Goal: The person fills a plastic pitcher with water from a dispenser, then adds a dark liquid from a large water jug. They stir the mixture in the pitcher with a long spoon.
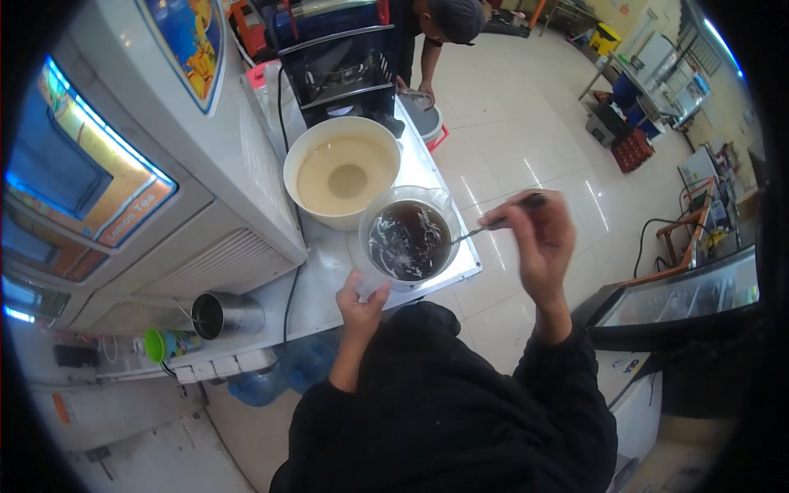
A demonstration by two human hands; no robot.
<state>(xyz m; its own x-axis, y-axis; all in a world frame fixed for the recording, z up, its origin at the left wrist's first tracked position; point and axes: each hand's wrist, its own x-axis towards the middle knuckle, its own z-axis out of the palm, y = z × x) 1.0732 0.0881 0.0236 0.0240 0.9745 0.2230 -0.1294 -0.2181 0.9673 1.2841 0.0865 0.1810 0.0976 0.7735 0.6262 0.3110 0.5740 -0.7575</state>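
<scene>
A translucent plastic pitcher [370, 231] full of dark brown liquid [409, 240] stands at the corner of a white-topped table [327, 296]. My left hand [362, 302] grips the pitcher's handle on the near side. Between the fingers of my right hand [545, 237] is a long-handled spoon [471, 235], its dark grip uppermost and its metal shaft dipping into the liquid, so its lower end is hidden. Swirls and glints cover the liquid's surface. Just behind the pitcher sits a large cream pot [292, 154] holding pale tan liquid.
A beverage dispenser [185, 185] fills the left side. Nearby are a steel mug [237, 314] and a green cup [157, 345]. A black cable [290, 296] crosses the tabletop. Beyond a dark rack [339, 68], a person [425, 55] bends over a grey bucket [428, 122]. Blue water bottles [259, 385] lie below.
</scene>
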